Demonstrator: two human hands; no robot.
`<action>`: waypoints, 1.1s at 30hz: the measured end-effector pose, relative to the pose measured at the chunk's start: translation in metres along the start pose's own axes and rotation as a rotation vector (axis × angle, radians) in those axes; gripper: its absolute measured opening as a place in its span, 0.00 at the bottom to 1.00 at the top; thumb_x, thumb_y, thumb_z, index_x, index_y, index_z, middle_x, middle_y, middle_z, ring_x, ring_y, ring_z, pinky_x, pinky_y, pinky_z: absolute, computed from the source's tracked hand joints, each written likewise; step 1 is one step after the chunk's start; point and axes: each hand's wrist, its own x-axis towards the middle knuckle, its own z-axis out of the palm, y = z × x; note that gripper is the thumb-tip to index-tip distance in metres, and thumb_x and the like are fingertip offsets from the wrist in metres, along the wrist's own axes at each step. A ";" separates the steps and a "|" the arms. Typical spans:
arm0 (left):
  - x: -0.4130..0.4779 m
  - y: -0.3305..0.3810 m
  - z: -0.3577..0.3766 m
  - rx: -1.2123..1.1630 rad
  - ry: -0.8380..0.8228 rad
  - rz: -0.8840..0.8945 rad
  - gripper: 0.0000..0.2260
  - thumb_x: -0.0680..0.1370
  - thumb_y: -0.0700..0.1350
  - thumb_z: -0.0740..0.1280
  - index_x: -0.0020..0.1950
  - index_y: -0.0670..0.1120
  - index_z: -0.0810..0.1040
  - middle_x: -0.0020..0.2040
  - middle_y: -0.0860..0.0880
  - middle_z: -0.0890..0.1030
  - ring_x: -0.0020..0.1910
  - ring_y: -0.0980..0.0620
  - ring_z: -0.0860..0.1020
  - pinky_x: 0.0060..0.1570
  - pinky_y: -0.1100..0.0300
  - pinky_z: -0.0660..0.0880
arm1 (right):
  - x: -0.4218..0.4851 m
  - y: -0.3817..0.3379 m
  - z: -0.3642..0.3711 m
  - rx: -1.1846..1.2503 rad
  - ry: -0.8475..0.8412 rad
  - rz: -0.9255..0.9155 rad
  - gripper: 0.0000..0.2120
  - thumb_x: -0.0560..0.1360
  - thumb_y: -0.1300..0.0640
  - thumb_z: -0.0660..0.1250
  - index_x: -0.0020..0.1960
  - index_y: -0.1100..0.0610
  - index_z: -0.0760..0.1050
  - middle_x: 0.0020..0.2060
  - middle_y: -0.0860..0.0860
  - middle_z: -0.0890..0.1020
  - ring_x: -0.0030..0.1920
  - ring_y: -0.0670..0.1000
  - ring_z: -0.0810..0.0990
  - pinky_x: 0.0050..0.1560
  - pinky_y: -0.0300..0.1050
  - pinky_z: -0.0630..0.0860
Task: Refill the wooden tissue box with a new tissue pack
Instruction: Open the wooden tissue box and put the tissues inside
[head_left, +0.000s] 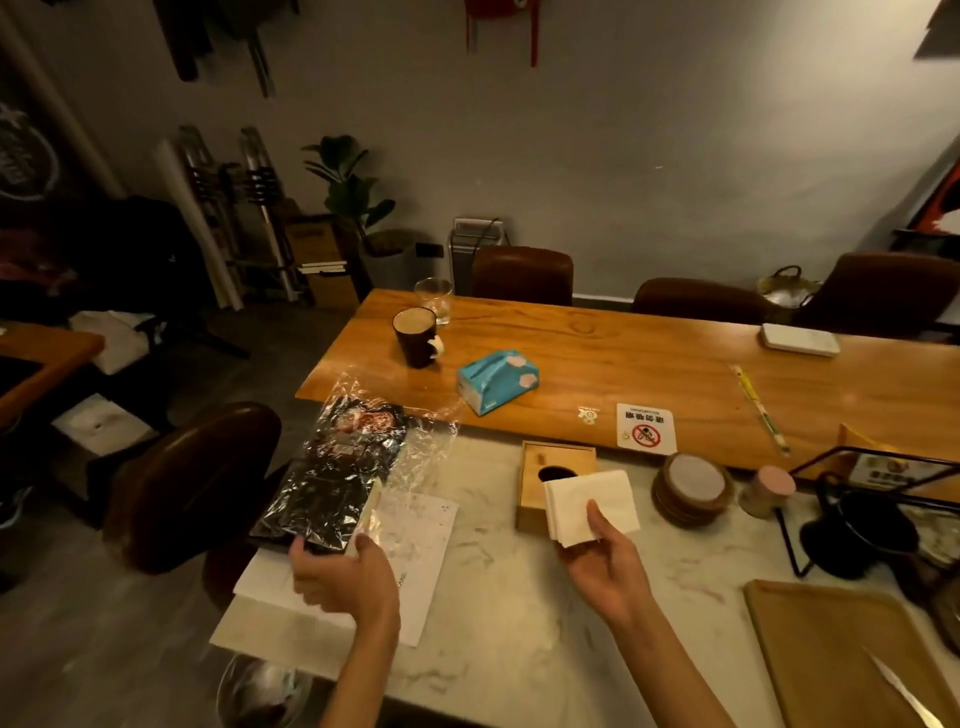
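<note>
My right hand (605, 558) pinches leftover stack of white tissues (589, 506) over square wooden tissue box (550, 486) on desk. Left hand (337, 571) grips crinkly black plastic wrapper (332, 478). New teal tissue pack (496, 381) at 12 o'clock, untouched. Emptying step; next, free a hand, fetch pack.

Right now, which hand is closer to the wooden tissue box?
Right. The right hand holds a tissue stack just in front of the wooden tissue box; the left hand is far left, gripping shiny packaging.
</note>
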 end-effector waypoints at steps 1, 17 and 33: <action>-0.014 0.003 0.000 0.001 -0.093 0.236 0.28 0.74 0.34 0.69 0.71 0.46 0.62 0.72 0.40 0.62 0.71 0.39 0.63 0.66 0.41 0.65 | -0.002 0.001 -0.005 -0.002 0.008 0.005 0.10 0.77 0.61 0.65 0.58 0.58 0.75 0.46 0.60 0.87 0.56 0.59 0.80 0.58 0.54 0.75; -0.116 -0.037 0.070 0.147 -1.510 -0.005 0.19 0.73 0.32 0.72 0.60 0.45 0.74 0.57 0.47 0.81 0.55 0.54 0.79 0.52 0.61 0.79 | -0.011 0.003 -0.102 -0.469 0.060 -0.266 0.28 0.69 0.67 0.73 0.68 0.62 0.70 0.61 0.64 0.80 0.58 0.60 0.81 0.49 0.47 0.82; -0.123 -0.103 0.069 0.319 -1.545 0.340 0.34 0.75 0.34 0.66 0.76 0.48 0.53 0.72 0.53 0.63 0.71 0.58 0.64 0.68 0.70 0.61 | -0.003 0.005 -0.144 -1.286 0.090 -0.538 0.42 0.69 0.49 0.69 0.78 0.55 0.54 0.72 0.44 0.63 0.70 0.39 0.65 0.62 0.24 0.63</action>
